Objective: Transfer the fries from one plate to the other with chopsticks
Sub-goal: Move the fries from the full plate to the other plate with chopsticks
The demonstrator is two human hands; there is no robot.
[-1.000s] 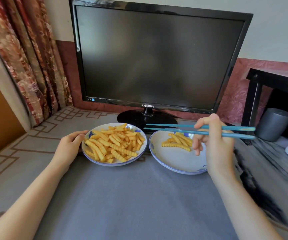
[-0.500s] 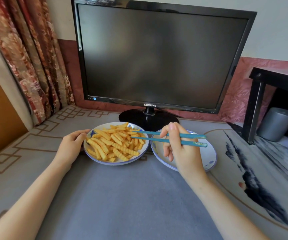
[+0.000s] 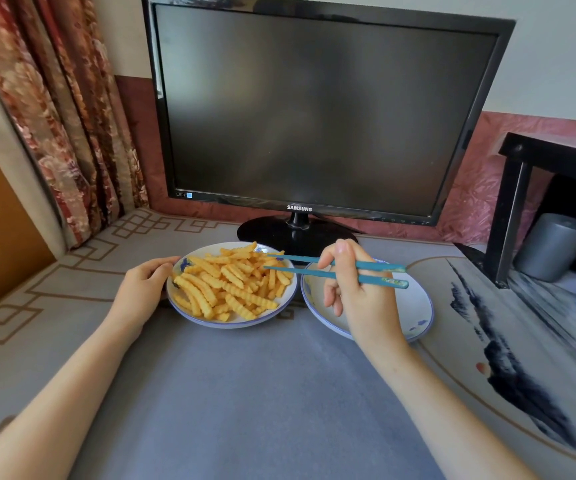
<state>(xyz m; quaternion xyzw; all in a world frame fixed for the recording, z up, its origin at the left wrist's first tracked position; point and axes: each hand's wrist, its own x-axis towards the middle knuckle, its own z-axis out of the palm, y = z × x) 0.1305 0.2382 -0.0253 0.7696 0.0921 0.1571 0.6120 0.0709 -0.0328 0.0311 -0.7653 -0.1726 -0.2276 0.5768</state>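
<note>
Nearest was the grey mat (image 3: 245, 393) on the table, with both bare forearms coming in over it. Left hand (image 3: 141, 292) sat at the left edge of the left plate (image 3: 231, 323), thumb on top of the rim and fingers curled round the edge, gripping it. That plate held the fries (image 3: 231, 285), a heap of crinkle-cut pieces that covered most of it. Right hand (image 3: 359, 296) hovered over the right plate (image 3: 414, 306), which stood just beside the left one with the rims near touching. The hand hid much of that plate's middle. Its fingers were curled round the blue chopsticks (image 3: 297, 271), pinching them at about mid-length. The sticks ran leftward and about level, with the butt ends out past the knuckles on the right. The tips were over the far-right part of the fry heap with a small gap between them. I couldn't tell whether they touched or held a fry. Behind the plates was the black monitor (image 3: 314, 116), screen dark, its stand (image 3: 279, 233) just beyond the rims. A floral curtain (image 3: 54, 116) hung far left. A black shelf (image 3: 522, 188) stood far right, with a grey cylinder (image 3: 553, 245) under it.
</note>
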